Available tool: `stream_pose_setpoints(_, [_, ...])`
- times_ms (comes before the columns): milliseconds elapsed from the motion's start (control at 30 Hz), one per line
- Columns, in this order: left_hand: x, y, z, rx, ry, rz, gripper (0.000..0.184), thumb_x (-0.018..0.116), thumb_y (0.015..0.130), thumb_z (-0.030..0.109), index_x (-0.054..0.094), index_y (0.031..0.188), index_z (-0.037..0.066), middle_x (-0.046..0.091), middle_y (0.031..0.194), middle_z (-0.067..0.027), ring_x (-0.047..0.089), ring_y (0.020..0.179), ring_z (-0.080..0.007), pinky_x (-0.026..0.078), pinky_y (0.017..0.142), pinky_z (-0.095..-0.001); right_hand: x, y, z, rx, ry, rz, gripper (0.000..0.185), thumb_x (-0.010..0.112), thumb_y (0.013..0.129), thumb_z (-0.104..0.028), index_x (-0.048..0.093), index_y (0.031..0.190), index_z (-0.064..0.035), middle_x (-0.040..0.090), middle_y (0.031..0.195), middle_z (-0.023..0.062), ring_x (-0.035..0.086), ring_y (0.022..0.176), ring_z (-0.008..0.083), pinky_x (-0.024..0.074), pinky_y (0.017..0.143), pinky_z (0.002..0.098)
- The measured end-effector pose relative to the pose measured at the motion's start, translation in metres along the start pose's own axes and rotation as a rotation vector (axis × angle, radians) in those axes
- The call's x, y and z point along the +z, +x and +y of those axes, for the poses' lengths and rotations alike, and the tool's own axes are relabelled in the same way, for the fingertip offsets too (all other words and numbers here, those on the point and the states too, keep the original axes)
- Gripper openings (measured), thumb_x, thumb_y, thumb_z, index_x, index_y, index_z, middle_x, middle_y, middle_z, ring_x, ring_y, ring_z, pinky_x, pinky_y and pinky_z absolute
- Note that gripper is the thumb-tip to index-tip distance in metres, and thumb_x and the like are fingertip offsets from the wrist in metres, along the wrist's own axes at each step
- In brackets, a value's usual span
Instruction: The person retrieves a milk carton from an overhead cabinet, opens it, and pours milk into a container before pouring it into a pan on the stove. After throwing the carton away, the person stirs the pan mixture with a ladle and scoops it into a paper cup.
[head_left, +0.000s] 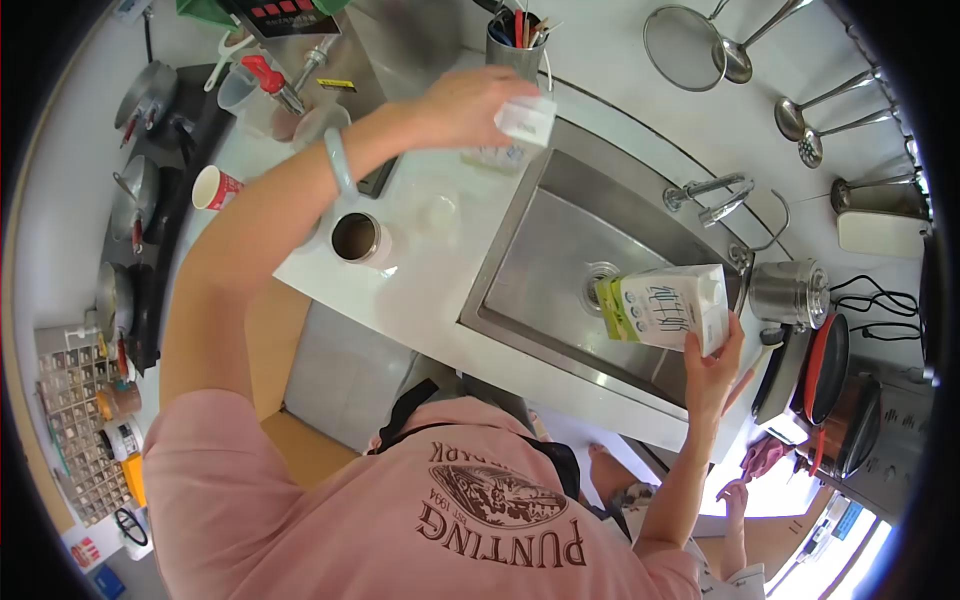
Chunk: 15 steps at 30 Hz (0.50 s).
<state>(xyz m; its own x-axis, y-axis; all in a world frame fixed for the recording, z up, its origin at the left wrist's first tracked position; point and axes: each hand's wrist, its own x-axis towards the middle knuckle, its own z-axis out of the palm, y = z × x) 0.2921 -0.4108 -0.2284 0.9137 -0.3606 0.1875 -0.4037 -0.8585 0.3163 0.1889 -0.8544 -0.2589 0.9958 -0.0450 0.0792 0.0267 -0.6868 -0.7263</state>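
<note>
Milk carton (655,308): over the sink (535,255); right hand (713,378) grips its white end, likely so drips land inside;
Second carton (526,122): above the bench (425,295); left hand (462,108) grips it; blur hides whether it touches down

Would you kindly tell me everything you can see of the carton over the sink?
The carton is white and boxy, apparently coated paperboard, with blue lettering and a green band at one end. It is held tilted over the sink, green end toward the drain, by the right hand at its opposite end.
</note>
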Motion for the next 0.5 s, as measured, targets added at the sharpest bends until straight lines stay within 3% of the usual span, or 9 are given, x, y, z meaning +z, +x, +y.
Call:
stream_pose_setpoints(100, [0.015, 0.008, -0.028, -0.068, 0.032, -0.013, 0.064, 0.079, 0.068, 0.015, 0.056, 0.127, 0.008, 0.06, 0.115, -0.0111, 0.059, 0.105, -0.0306, 0.05, 0.09, -0.0403, 0.001, 0.003, 0.004, 0.005, 0.02, -0.053, 0.059, 0.07, 0.081, -0.007, 0.045, 0.135, -0.0053, 0.053, 0.125, 0.0125, 0.055, 0.113, 0.0259, 0.0518, 0.082, 0.0366])
stream_pose_setpoints(300, [0.024, 0.001, -0.073, -0.195, 0.009, -0.046, 0.065, 0.078, 0.069, 0.016, 0.054, 0.129, 0.011, 0.058, 0.125, -0.0113, 0.059, 0.111, -0.0301, 0.049, 0.093, -0.0403, 0.03, -0.001, -0.035, -0.273, 0.023, -0.203, 0.061, 0.071, 0.078, -0.002, 0.045, 0.133, -0.0031, 0.052, 0.122, 0.0128, 0.055, 0.112, 0.0255, 0.05, 0.083, 0.0352])
stream_pose_setpoints(433, [0.022, -0.006, -0.087, -0.243, -0.044, -0.101, 0.069, 0.077, 0.071, 0.017, 0.049, 0.135, 0.011, 0.056, 0.131, -0.0122, 0.055, 0.119, -0.0318, 0.048, 0.096, -0.0415, 0.064, -0.012, -0.063, -0.356, 0.043, -0.373, 0.065, 0.072, 0.073, -0.001, 0.045, 0.132, -0.0034, 0.051, 0.119, 0.0167, 0.056, 0.109, 0.03, 0.0476, 0.085, 0.035])
stream_pose_setpoints(500, [0.022, -0.009, -0.076, -0.246, 0.022, -0.08, 0.072, 0.075, 0.073, 0.017, 0.045, 0.139, 0.012, 0.053, 0.135, -0.0131, 0.05, 0.125, -0.0326, 0.046, 0.099, -0.0412, 0.077, -0.019, -0.083, -0.443, 0.029, -0.432, 0.07, 0.072, 0.069, -0.001, 0.044, 0.133, -0.0034, 0.051, 0.119, 0.0188, 0.055, 0.109, 0.0359, 0.0479, 0.086, 0.0398])
